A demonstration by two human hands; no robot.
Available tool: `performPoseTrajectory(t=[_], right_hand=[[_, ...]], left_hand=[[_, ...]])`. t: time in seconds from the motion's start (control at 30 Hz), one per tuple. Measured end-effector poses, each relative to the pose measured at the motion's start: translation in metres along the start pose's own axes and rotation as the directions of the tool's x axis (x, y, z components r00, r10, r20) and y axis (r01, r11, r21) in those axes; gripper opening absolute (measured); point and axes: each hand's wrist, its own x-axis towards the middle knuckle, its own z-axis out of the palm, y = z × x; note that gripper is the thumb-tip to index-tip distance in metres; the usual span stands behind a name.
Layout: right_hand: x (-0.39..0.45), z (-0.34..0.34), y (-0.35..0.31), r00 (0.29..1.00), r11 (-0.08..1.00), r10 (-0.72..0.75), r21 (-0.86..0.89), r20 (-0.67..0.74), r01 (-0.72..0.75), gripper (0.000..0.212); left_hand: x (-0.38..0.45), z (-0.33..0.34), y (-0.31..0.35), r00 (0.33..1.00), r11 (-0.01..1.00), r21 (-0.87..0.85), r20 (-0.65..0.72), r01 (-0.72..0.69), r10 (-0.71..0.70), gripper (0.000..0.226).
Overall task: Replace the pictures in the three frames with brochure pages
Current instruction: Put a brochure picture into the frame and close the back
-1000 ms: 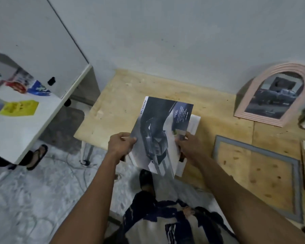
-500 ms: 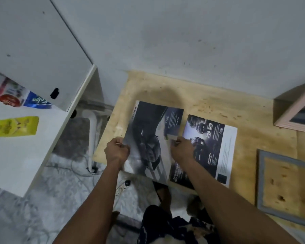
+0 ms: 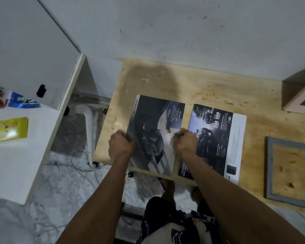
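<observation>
A dark car brochure page (image 3: 153, 124) lies on the plywood table (image 3: 192, 85), near its left end. My left hand (image 3: 121, 145) grips its left edge and my right hand (image 3: 184, 142) pinches its right edge. A second brochure page (image 3: 224, 138) with dark cars and a white margin lies flat just to the right, apart from the first by a narrow gap. An empty grey frame (image 3: 269, 173) lies flat at the right. A corner of a pink frame (image 3: 301, 103) with a picture shows at the right edge, leaning on the wall.
A white desk (image 3: 16, 164) stands at the left with a yellow packet (image 3: 9, 129) and colourful wrappers (image 3: 23, 102) on it, under a white cabinet panel (image 3: 25, 50). Cables (image 3: 74, 166) lie on the marble floor between desk and table. The wall runs behind the table.
Both hands brought the pages down from mid-air to the table. The second page now lies separately on the right, and the first page has shifted left away from it.
</observation>
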Motion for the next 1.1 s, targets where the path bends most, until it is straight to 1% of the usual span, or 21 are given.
performPoseTrajectory(t=[0.07,0.13,0.2,0.27,0.3,0.37,0.43,0.5,0.57,0.63,0.73,0.77,0.83,0.93,1.03,1.1], right_hand=[[-0.002,-0.006,-0.001,1.0,1.0,-0.002,0.015,-0.005,0.002,0.01],[-0.003,-0.018,0.0,0.999,0.999,0.003,0.045,-0.038,-0.001,0.01],[-0.003,-0.038,0.01,0.996,0.996,0.01,0.085,-0.089,-0.002,0.009],[0.0,-0.062,0.033,0.987,0.993,0.045,0.112,-0.153,-0.028,0.006],[0.002,-0.075,0.048,0.979,0.993,0.07,0.112,-0.194,-0.049,0.011],[0.006,-0.101,0.08,0.961,0.991,0.128,0.068,-0.245,-0.115,0.032],[0.008,-0.122,0.107,0.95,0.975,0.22,0.039,-0.22,-0.217,0.05],[0.01,-0.134,0.125,0.944,0.958,0.287,0.048,-0.164,-0.283,0.055],[0.01,-0.139,0.136,0.951,0.958,0.284,0.073,-0.119,-0.277,0.052],[0.009,-0.142,0.14,0.959,0.961,0.265,0.116,-0.104,-0.253,0.047],[0.008,-0.143,0.144,0.958,0.956,0.267,0.158,-0.106,-0.249,0.029],[0.008,-0.143,0.144,0.958,0.955,0.262,0.175,-0.113,-0.24,0.026],[0.009,-0.141,0.146,0.955,0.942,0.269,0.242,-0.125,-0.233,0.026],[0.007,-0.141,0.144,0.947,0.914,0.279,0.347,-0.158,-0.211,0.025],[0.004,-0.143,0.141,0.943,0.885,0.298,0.413,-0.151,-0.214,0.012],[0.004,-0.144,0.141,0.946,0.883,0.293,0.42,-0.14,-0.211,0.008]], left_hand=[[-0.002,0.002,0.004,1.0,0.997,0.08,-0.018,-0.003,0.005,0.051],[-0.008,0.007,0.011,0.997,0.994,0.102,-0.058,-0.046,0.052,0.053],[-0.018,0.017,0.026,0.985,0.988,0.046,-0.082,-0.147,0.151,0.046],[-0.035,0.031,0.046,0.963,0.962,-0.068,-0.07,-0.264,0.26,0.037],[-0.045,0.04,0.058,0.955,0.947,-0.122,-0.034,-0.297,0.295,0.034],[-0.067,0.059,0.082,0.939,0.932,-0.168,0.074,-0.321,0.336,0.032],[-0.088,0.077,0.103,0.929,0.941,-0.151,0.176,-0.302,0.326,0.027],[-0.104,0.093,0.113,0.927,0.955,-0.111,0.236,-0.274,0.293,0.022],[-0.115,0.105,0.116,0.93,0.964,-0.08,0.257,-0.252,0.264,0.02],[-0.12,0.113,0.116,0.94,0.971,-0.076,0.245,-0.227,0.239,0.018],[-0.125,0.115,0.117,0.961,0.981,-0.039,0.197,-0.192,0.196,0.019],[-0.126,0.114,0.117,0.966,0.982,-0.035,0.179,-0.184,0.187,0.019],[-0.129,0.109,0.118,0.975,0.987,-0.05,0.154,-0.152,0.158,0.016],[-0.13,0.106,0.117,0.985,0.99,-0.102,0.131,-0.097,0.11,0.017],[-0.128,0.107,0.113,0.986,0.981,-0.178,0.132,-0.078,0.103,0.022],[-0.125,0.107,0.11,0.984,0.972,-0.226,0.144,-0.068,0.102,0.024]])
